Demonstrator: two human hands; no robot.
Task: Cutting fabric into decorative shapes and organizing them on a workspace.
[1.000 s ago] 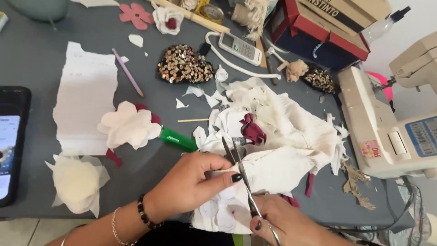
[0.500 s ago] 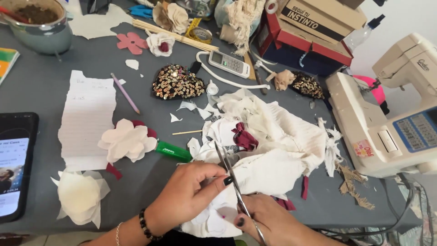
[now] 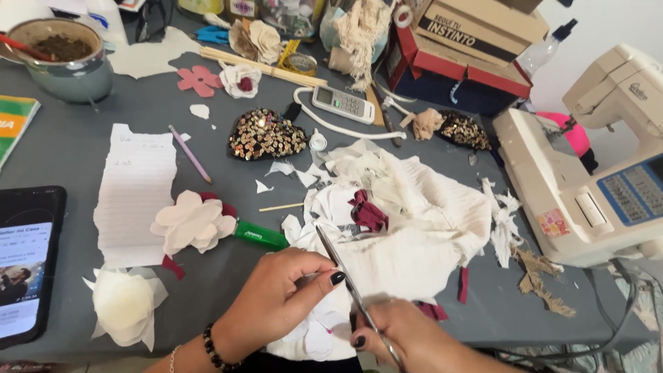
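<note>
My left hand (image 3: 280,297) pinches a piece of white fabric (image 3: 314,335) at the table's near edge, thumb and dark-nailed fingers closed on it. My right hand (image 3: 407,342) grips silver scissors (image 3: 345,273), whose blades point up and away over the fabric, next to my left fingertips. Just beyond lies a heap of white fabric scraps (image 3: 414,214) with a dark red scrap (image 3: 366,211) on top.
A white fabric flower (image 3: 193,221) and green lighter (image 3: 261,236) lie left of the heap, another flower (image 3: 124,304) nearer. A phone (image 3: 24,269), lined paper (image 3: 135,193), sequined heart (image 3: 266,136), sewing machine (image 3: 587,173), bowl (image 3: 59,59) and boxes (image 3: 469,52) surround the grey table.
The view has tilted up, showing more of the table's far side. The scissors' blades have drawn closer together and my hands sit lower in the frame.
</note>
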